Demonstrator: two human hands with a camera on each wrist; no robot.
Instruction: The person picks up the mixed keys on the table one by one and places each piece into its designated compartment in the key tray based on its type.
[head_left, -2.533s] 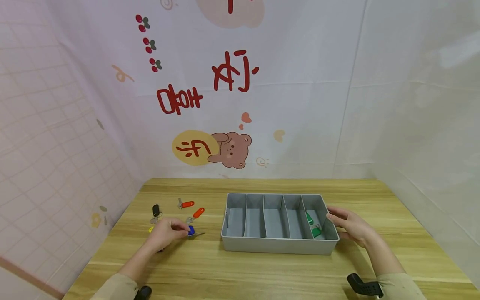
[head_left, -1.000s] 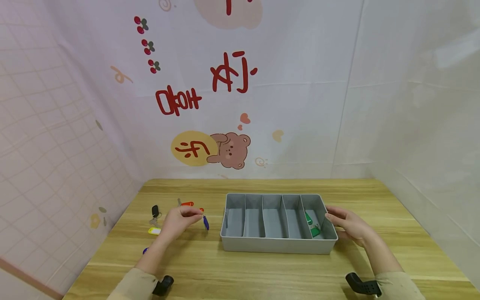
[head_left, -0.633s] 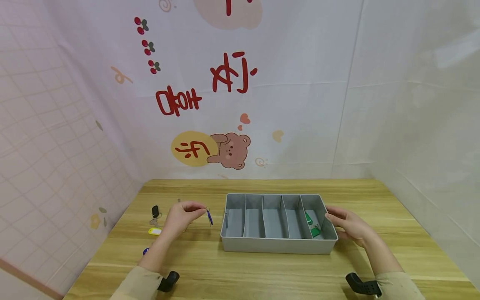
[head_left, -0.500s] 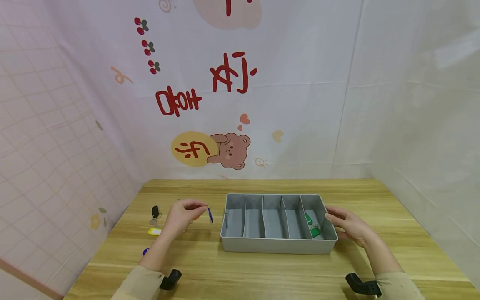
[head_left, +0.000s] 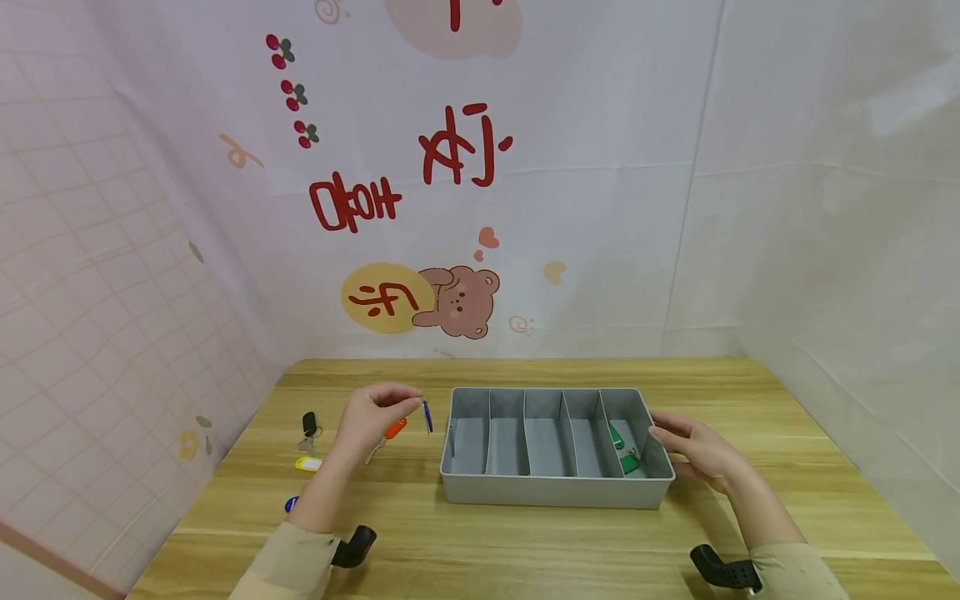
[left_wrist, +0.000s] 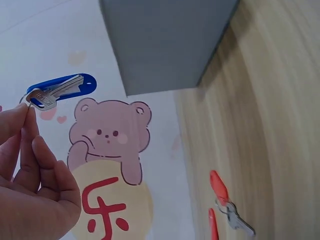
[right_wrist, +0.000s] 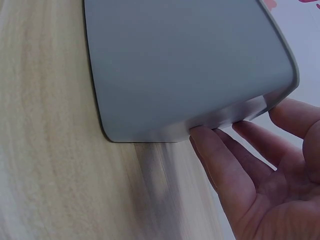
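My left hand (head_left: 367, 421) pinches the ring of a blue key tag (left_wrist: 89, 85) between thumb and fingertips. The tag hangs with a silver key (left_wrist: 64, 90) above the table, left of the grey divided tray (head_left: 558, 492). My right hand (head_left: 701, 450) holds the tray's right end. One digit lies at its rim and the other fingertips rest against the outer wall (right_wrist: 175, 75). Green key tags (head_left: 630, 462) lie in the rightmost compartment; the other compartments show bare floors.
On the left of the wooden table (head_left: 525, 550) lie a red-orange key tag (head_left: 395, 428) with a key, a black key fob (head_left: 310, 423), a yellow tag (head_left: 308, 463) and a blue tag (head_left: 291, 503). A second red-orange tag (left_wrist: 213, 225) shows in the left wrist view.
My left hand has picked the blue key tag up off the table and moved it right and away from me, towards the tray. The right hand and tray have stayed put.
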